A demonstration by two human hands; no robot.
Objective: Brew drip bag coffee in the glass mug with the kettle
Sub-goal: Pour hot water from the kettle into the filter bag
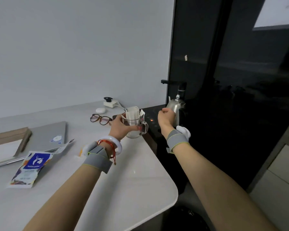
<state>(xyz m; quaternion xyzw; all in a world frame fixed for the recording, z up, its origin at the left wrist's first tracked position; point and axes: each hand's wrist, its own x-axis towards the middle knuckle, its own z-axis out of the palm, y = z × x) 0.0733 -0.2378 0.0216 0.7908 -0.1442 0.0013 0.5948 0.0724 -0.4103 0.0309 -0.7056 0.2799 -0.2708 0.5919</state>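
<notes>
1. Now, the left hand [122, 126] has its fingers wrapped round the glass mug [135, 125], right at the white counter's [132, 174] far right edge.
2. The drip bag [132, 114] stands open in the mug, its paper ears hooked over the rim.
3. The right hand [166, 118] is curled up against the steel kettle [176, 104] on the dark panel [154, 117]. Whether it grips the handle, I can't tell.
4. Glasses [101, 119] lie behind the mug, and a torn sachet [30, 167] lies well to the left.
</notes>
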